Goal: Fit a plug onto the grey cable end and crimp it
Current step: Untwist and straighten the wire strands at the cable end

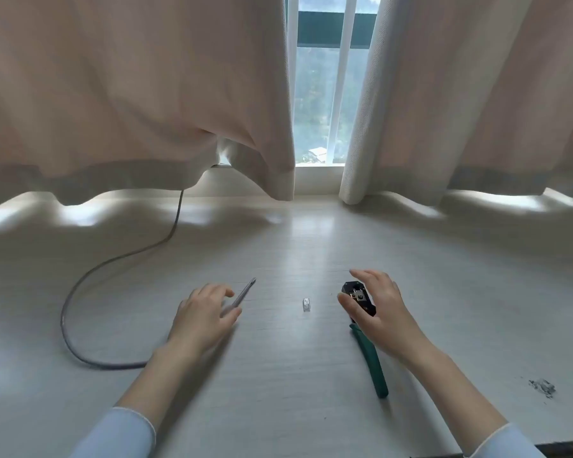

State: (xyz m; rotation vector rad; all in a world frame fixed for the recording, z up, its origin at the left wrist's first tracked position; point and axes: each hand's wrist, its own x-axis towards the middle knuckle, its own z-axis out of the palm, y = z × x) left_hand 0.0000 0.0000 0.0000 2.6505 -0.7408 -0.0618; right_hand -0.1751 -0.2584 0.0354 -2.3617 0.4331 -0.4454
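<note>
- The grey cable [80, 285] loops across the left of the frame; its end lies under the left hand [202, 314], whose fingers curl over it. Whether they pinch it cannot be told.
- The clear plug [306, 304] lies at centre, untouched.
- The right hand [377, 312], fingers spread, covers the crimping tool [366, 338].
- Curtains [129, 94] hang across the top; a dark smudge [542, 387] marks the table [278, 391] at lower right.

Clear plug [306, 304] flat between grey cable end [247, 289] and green-handled crimper [364, 328].

we see: 2 bare forearms | pale blue sleeves, L [119, 434] & R [513, 441] | thin white edging at cuffs | nothing else worn on hands
</note>
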